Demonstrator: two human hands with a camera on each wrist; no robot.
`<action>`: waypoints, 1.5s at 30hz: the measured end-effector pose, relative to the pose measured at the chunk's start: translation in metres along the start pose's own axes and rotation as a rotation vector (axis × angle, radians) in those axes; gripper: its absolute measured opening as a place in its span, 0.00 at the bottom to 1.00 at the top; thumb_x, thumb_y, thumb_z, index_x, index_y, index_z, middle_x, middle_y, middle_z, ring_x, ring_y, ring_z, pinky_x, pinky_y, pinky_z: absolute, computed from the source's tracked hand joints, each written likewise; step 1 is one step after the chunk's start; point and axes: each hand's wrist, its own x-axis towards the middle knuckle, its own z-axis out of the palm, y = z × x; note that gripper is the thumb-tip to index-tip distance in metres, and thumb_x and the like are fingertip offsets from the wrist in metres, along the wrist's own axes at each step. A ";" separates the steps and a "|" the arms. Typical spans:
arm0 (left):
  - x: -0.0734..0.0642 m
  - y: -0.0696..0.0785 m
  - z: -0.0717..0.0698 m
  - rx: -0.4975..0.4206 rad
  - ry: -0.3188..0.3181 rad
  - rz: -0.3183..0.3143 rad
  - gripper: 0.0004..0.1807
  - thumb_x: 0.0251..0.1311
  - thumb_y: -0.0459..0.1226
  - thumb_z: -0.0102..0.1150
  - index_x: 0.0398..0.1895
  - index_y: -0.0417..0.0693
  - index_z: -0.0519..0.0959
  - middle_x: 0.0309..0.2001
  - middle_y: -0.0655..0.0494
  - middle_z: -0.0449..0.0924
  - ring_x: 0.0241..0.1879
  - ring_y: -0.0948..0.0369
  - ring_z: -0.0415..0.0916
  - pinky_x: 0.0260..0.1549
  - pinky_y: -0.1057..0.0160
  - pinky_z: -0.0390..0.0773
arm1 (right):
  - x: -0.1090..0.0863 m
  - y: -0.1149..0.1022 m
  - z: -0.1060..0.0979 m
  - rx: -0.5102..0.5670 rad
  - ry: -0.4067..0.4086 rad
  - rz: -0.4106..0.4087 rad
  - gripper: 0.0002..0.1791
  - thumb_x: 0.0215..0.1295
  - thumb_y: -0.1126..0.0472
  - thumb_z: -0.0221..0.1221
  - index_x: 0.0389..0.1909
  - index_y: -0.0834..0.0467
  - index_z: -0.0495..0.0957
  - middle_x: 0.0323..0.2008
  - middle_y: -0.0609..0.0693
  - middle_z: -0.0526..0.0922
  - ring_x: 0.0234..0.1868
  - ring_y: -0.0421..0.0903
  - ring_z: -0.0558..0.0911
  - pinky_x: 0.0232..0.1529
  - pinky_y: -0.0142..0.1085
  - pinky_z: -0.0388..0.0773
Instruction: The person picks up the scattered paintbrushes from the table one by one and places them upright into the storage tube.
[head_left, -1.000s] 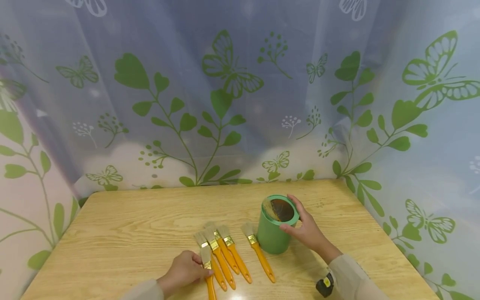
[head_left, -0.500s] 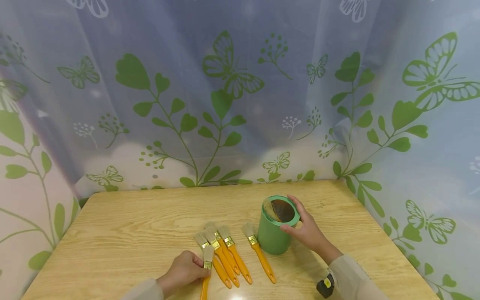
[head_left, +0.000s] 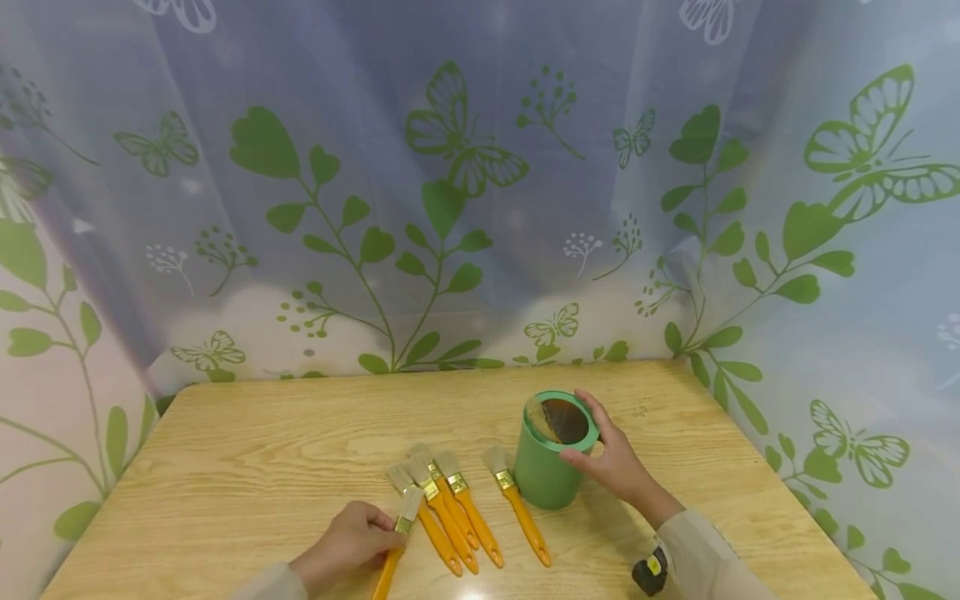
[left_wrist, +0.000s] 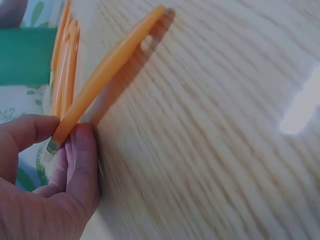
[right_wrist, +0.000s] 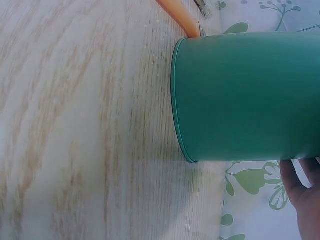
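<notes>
My left hand (head_left: 347,537) pinches a paintbrush (head_left: 387,572) near the metal ferrule between thumb and fingers. Its pale bristles point away from me and its orange handle slants back toward the front edge. In the left wrist view the brush handle (left_wrist: 105,67) casts a shadow on the wood. Several like paintbrushes (head_left: 438,538) lie bunched to the right of that hand. Another single paintbrush (head_left: 527,525) lies beside the green can (head_left: 547,479). My right hand (head_left: 617,467) holds the upright can by its upper right side, thumb in front. Inside the can, brush bristles (head_left: 542,419) lean at the left.
A black and yellow tape measure (head_left: 649,572) lies by the right sleeve. The wooden table (head_left: 285,442) ends at a curtain (head_left: 495,250) printed with leaves and butterflies, which also hangs along both sides.
My left hand has drawn its paintbrush left and toward me, away from the bunch, tilting the handle leftward. Bunched brushes shifted slightly. The right hand and can have stayed put.
</notes>
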 end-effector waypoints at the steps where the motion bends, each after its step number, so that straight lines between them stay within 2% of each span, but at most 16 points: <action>1: 0.000 -0.001 -0.002 -0.002 0.000 -0.008 0.09 0.52 0.30 0.66 0.31 0.32 0.78 0.26 0.51 0.79 0.24 0.63 0.76 0.26 0.65 0.83 | 0.000 0.000 0.000 0.000 0.001 -0.002 0.47 0.60 0.57 0.64 0.75 0.47 0.47 0.70 0.58 0.61 0.66 0.61 0.65 0.58 0.64 0.66; 7: 0.003 0.005 -0.023 -0.026 0.028 -0.004 0.10 0.53 0.30 0.65 0.35 0.30 0.77 0.28 0.49 0.79 0.25 0.61 0.78 0.28 0.61 0.84 | 0.001 -0.001 -0.001 0.001 0.007 -0.006 0.48 0.60 0.58 0.64 0.75 0.52 0.46 0.71 0.58 0.59 0.67 0.61 0.63 0.59 0.64 0.65; 13: 0.007 0.024 -0.046 -0.116 0.027 0.049 0.13 0.57 0.31 0.63 0.39 0.27 0.75 0.32 0.48 0.80 0.29 0.59 0.79 0.34 0.57 0.85 | 0.001 0.001 -0.002 0.008 0.005 -0.005 0.48 0.60 0.58 0.64 0.75 0.48 0.46 0.71 0.58 0.58 0.68 0.61 0.62 0.59 0.65 0.64; 17: 0.010 0.037 -0.054 -0.159 0.031 0.073 0.14 0.60 0.32 0.60 0.42 0.26 0.74 0.35 0.46 0.80 0.31 0.58 0.80 0.37 0.56 0.84 | 0.001 0.001 -0.002 0.021 0.003 -0.002 0.48 0.60 0.57 0.65 0.75 0.46 0.46 0.71 0.57 0.58 0.69 0.61 0.61 0.60 0.66 0.63; 20: 0.011 0.047 -0.057 -0.186 0.066 0.070 0.14 0.60 0.32 0.60 0.43 0.27 0.74 0.36 0.46 0.80 0.32 0.58 0.81 0.39 0.56 0.84 | 0.001 0.001 -0.001 0.027 0.001 -0.003 0.48 0.59 0.57 0.65 0.75 0.45 0.46 0.71 0.57 0.58 0.69 0.61 0.60 0.60 0.66 0.62; 24: 0.012 0.061 -0.060 -0.223 0.097 0.081 0.15 0.62 0.32 0.59 0.45 0.27 0.73 0.37 0.45 0.81 0.34 0.57 0.82 0.41 0.56 0.84 | 0.001 0.000 0.000 0.031 0.001 -0.003 0.48 0.59 0.57 0.65 0.75 0.50 0.47 0.71 0.58 0.59 0.69 0.61 0.60 0.60 0.66 0.61; 27: 0.012 0.069 -0.064 -0.257 0.083 0.115 0.17 0.63 0.34 0.58 0.48 0.27 0.71 0.40 0.45 0.80 0.37 0.57 0.82 0.43 0.58 0.83 | 0.001 0.000 0.000 0.028 0.002 0.001 0.48 0.59 0.58 0.65 0.75 0.53 0.46 0.71 0.58 0.58 0.69 0.62 0.60 0.60 0.67 0.61; 32: 0.013 0.083 -0.066 -0.362 0.054 0.179 0.17 0.65 0.34 0.57 0.50 0.28 0.69 0.41 0.48 0.79 0.40 0.60 0.81 0.46 0.61 0.82 | 0.001 0.001 0.001 0.026 0.006 -0.003 0.48 0.59 0.58 0.65 0.75 0.52 0.47 0.71 0.58 0.59 0.69 0.62 0.61 0.60 0.66 0.62; 36: 0.013 0.097 -0.064 -0.442 0.056 0.197 0.19 0.65 0.33 0.57 0.52 0.27 0.67 0.42 0.49 0.77 0.41 0.63 0.80 0.50 0.61 0.79 | 0.001 0.002 0.001 0.028 0.008 -0.005 0.48 0.59 0.58 0.65 0.75 0.52 0.47 0.71 0.58 0.59 0.69 0.63 0.61 0.60 0.66 0.62; 45: 0.014 0.119 -0.050 -0.652 0.077 0.239 0.15 0.65 0.27 0.54 0.50 0.28 0.64 0.40 0.51 0.73 0.40 0.63 0.78 0.48 0.66 0.80 | 0.000 0.004 0.001 0.030 0.009 0.005 0.48 0.59 0.59 0.64 0.75 0.50 0.47 0.71 0.59 0.58 0.68 0.63 0.61 0.60 0.67 0.62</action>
